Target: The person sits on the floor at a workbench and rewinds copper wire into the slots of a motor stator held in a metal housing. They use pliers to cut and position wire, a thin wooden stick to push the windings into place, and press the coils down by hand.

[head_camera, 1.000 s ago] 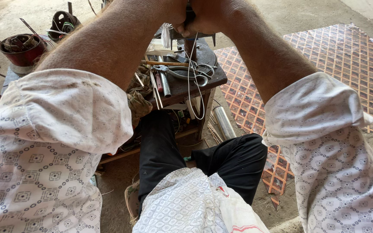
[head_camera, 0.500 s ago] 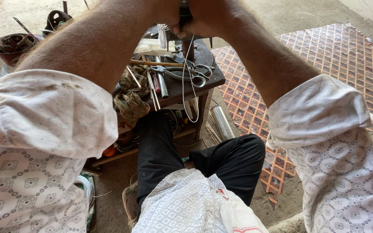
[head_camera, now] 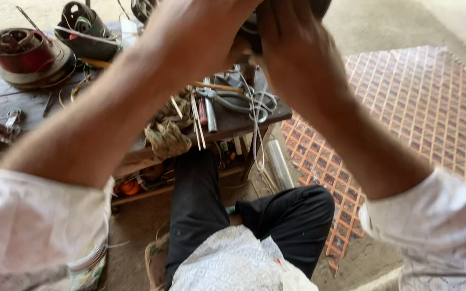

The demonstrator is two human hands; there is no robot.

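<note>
A dusty concrete floor (head_camera: 384, 21) runs under a low, cluttered dark wooden workbench (head_camera: 276, 114), with a red-and-white lattice-patterned mat (head_camera: 416, 108) spread off its right end. Above the bench's far edge the seated person has both arms raised close to the camera: the left hand (head_camera: 211, 24) and the right hand (head_camera: 289, 46) are pressed together around a small dark object (head_camera: 250, 28) held between them, though it is mostly hidden and blurred, so what it is cannot be told; both hands look clenched on it. A thin white cord (head_camera: 257, 116) hangs below the hands, loops on the bench top and trails over its front edge. Just beside the loop lie grey metal pliers (head_camera: 227, 99), with a wooden-handled tool (head_camera: 217, 86) behind them and a red-handled screwdriver (head_camera: 203, 114) nearer the front edge. A crumpled brown rag (head_camera: 167, 137) droops over the front edge further left. At the bench's far left corner stands a round red metal motor housing (head_camera: 20, 51), with a dark wound coil (head_camera: 84, 29) near it. Below, black-trousered legs (head_camera: 200, 199) reach under the bench.
</note>
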